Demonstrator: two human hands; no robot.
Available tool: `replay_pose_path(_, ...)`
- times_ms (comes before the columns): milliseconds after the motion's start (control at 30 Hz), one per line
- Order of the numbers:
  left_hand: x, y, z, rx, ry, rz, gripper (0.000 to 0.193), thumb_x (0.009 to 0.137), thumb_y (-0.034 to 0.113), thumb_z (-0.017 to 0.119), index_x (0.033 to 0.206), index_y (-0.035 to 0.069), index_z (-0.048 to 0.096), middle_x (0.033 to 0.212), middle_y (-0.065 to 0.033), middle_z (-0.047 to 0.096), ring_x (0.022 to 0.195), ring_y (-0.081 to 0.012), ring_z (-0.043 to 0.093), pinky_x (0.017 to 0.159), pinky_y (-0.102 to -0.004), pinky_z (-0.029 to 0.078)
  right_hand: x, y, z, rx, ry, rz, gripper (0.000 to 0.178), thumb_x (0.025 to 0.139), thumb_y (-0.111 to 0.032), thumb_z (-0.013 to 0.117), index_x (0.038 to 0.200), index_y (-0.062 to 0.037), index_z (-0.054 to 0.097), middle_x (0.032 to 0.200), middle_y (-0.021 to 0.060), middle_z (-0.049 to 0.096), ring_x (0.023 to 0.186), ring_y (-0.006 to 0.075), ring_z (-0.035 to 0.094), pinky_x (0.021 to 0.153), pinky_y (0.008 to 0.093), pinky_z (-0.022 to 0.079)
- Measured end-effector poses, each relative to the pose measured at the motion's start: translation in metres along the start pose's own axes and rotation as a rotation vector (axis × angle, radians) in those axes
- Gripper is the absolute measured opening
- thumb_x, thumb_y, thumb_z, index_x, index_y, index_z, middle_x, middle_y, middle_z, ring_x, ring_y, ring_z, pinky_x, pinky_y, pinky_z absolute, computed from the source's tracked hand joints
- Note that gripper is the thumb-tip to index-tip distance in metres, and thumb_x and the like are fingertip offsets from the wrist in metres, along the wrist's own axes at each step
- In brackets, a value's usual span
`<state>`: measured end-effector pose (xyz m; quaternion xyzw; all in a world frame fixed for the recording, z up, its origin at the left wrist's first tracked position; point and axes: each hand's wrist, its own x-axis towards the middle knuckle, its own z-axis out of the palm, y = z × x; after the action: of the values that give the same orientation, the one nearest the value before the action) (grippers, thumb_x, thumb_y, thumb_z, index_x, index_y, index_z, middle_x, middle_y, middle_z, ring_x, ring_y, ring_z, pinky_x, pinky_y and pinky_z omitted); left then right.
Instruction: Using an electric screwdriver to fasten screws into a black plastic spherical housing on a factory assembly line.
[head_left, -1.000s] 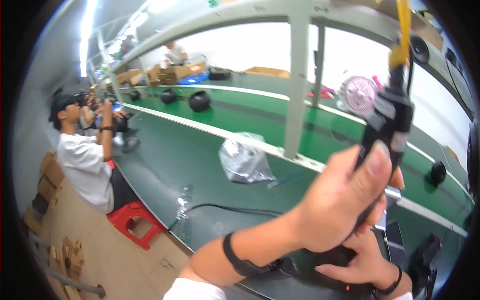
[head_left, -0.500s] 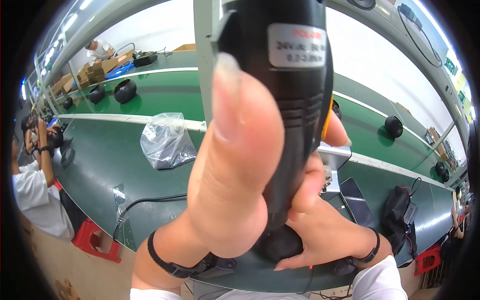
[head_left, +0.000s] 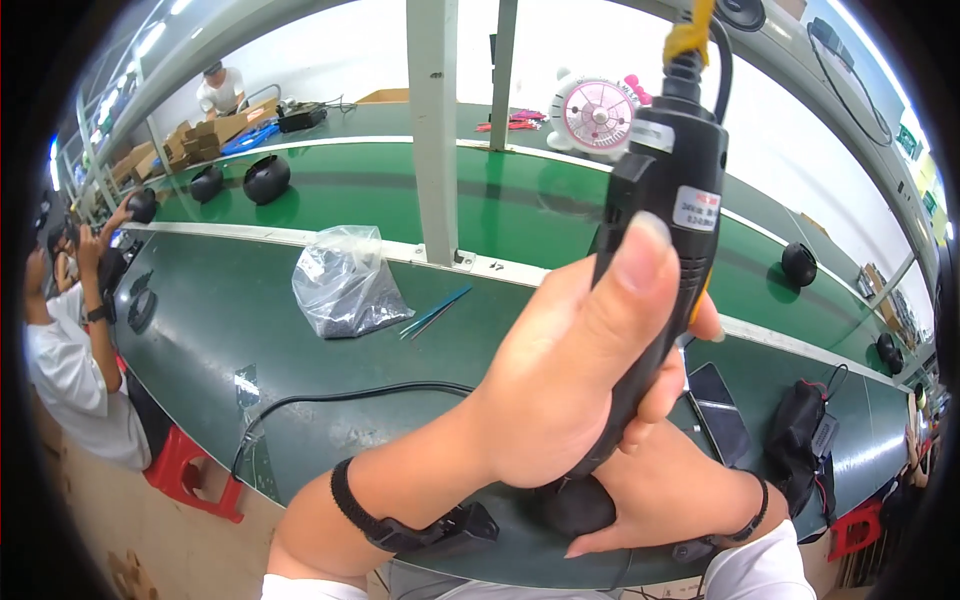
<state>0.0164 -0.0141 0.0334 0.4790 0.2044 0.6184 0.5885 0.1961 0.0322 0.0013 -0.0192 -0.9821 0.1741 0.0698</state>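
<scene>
My left hand (head_left: 590,370) is wrapped around a black corded electric screwdriver (head_left: 655,230), thumb along its body. The tool stands tilted, its top leaning away to the right and its lower end above a black rounded housing (head_left: 578,508). My right hand (head_left: 660,490) grips that housing on the table near my body, with the thumb at its near side. The screwdriver's tip and the spot it meets are hidden behind my left hand. A dark strapped device (head_left: 450,530) is at my left wrist.
A clear bag of small dark parts (head_left: 350,285) and tweezers (head_left: 438,310) lie on the green table. A phone (head_left: 718,412) and a black pouch (head_left: 795,430) are at right. Black round housings (head_left: 267,180) sit on the green belt behind. A co-worker (head_left: 75,350) sits at left.
The screwdriver and my left hand have moved right and away from the view, uncovering a pink-and-white fan and tweezers. My right hand stays on the housing. The left co-worker's hand has reached a belt housing.
</scene>
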Motion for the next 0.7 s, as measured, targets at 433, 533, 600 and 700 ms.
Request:
replay_pose_path(433, 0.012, -0.020, -0.030, -0.295, -0.123, -0.231, 0.091, 0.087, 0.089, 0.033, 0.099, 0.002, 0.058, 0.064, -0.0025, 0.052, 0.050, -0.0109, 0.052, 0.048, -0.0255, 0.045, 0.010, -0.010, 0.002, 0.044, 0.013, 0.186, 0.089, 0.063, -0.046, 0.092, 0.118, 0.0130, 0.054, 0.121, 0.0276, 0.053, 0.116, 0.0470, 0.052, 0.104, 0.0516, 0.043)
replay_pose_path(533, 0.012, -0.022, -0.035, -0.324, -0.124, -0.225, 0.092, 0.086, 0.090, 0.034, 0.099, 0.002, 0.058, 0.063, -0.0027, 0.052, 0.049, -0.0111, 0.052, 0.048, -0.0261, 0.046, 0.011, -0.010, 0.003, 0.048, 0.012, 0.210, 0.088, 0.063, -0.047, 0.092, 0.117, 0.0121, 0.054, 0.121, 0.0267, 0.053, 0.115, 0.0470, 0.052, 0.104, 0.0515, 0.044)
replay_pose_path(600, 0.013, -0.023, -0.032, -0.332, -0.157, -0.249, 0.092, 0.086, 0.090, 0.035, 0.099, 0.002, 0.058, 0.063, -0.0028, 0.052, 0.049, -0.0114, 0.052, 0.048, -0.0266, 0.046, 0.008, -0.010, 0.004, 0.054, 0.008, 0.224, 0.088, 0.063, -0.048, 0.091, 0.116, 0.0114, 0.054, 0.121, 0.0263, 0.052, 0.115, 0.0471, 0.052, 0.103, 0.0513, 0.044)
replay_pose_path(700, 0.014, -0.024, -0.029, -0.303, -0.148, -0.239, 0.092, 0.086, 0.090, 0.035, 0.099, 0.003, 0.058, 0.062, -0.0028, 0.052, 0.048, -0.0119, 0.051, 0.047, -0.0271, 0.045, 0.006, -0.010, 0.002, 0.008, -0.022, 0.258, 0.088, 0.063, -0.050, 0.091, 0.117, 0.0096, 0.055, 0.121, 0.0256, 0.052, 0.114, 0.0462, 0.053, 0.103, 0.0500, 0.045)
